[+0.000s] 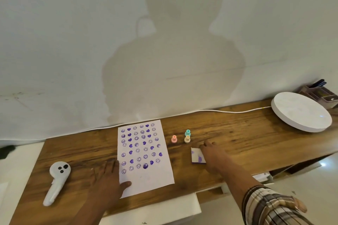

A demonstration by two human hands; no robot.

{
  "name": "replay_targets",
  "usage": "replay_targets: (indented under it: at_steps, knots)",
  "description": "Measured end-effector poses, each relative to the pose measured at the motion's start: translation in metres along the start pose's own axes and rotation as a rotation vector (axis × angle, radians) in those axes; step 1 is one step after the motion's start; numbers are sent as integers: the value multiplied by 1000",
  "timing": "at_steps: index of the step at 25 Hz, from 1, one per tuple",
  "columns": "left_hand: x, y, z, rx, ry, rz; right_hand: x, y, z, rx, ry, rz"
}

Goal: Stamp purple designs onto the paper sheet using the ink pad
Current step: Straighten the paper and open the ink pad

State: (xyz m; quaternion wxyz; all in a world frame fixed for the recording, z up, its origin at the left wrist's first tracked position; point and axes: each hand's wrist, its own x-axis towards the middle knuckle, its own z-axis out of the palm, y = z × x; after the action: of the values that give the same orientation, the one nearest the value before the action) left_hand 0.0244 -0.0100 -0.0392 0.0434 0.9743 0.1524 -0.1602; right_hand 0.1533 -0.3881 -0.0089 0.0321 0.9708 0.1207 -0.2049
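Observation:
A white paper sheet (146, 175) lies on the wooden desk (237, 129), covered in rows of purple smiley and heart prints. My left hand (109, 177) rests flat at the sheet's left edge, fingers spread, thumb on the paper. To the right lies the white ink pad (196, 157), stained purple. My right hand (212, 155) reaches over the pad's right side, fingers extended toward three small stamps: a pink one (174, 139), a teal one (187, 132) and a cream one (187, 139). Neither hand holds a stamp.
A white controller (56, 182) lies at the desk's left end. A round white disc (301, 111) with a white cable (219, 110) sits at the far right, in front of a brown organiser (320, 93). The wall stands right behind the desk.

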Motion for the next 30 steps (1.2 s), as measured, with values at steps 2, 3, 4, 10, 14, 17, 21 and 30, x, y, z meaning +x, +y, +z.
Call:
replay_targets:
  at_steps: [2,3,4,10,14,17,21,30]
  knots:
    - [-4,9,-1,-32,72,28,0,-11,1,19,0,-42]
    - [-6,17,-4,-50,109,64,-1,-17,2,45,11,-52]
    - [-8,28,-7,-85,129,111,-2,-24,3,87,23,-52]
    - [-6,131,-19,-618,-69,155,-5,-56,-2,286,76,-145]
    - [10,159,-33,-822,-190,179,-12,-63,-17,368,94,-212]
    - [9,162,-42,-886,-174,159,-18,-62,-30,385,93,-203]
    - [2,160,-49,-968,-170,155,-29,-61,-43,391,69,-207]
    - [0,163,-46,-1017,-145,114,-35,-21,-31,725,174,31]
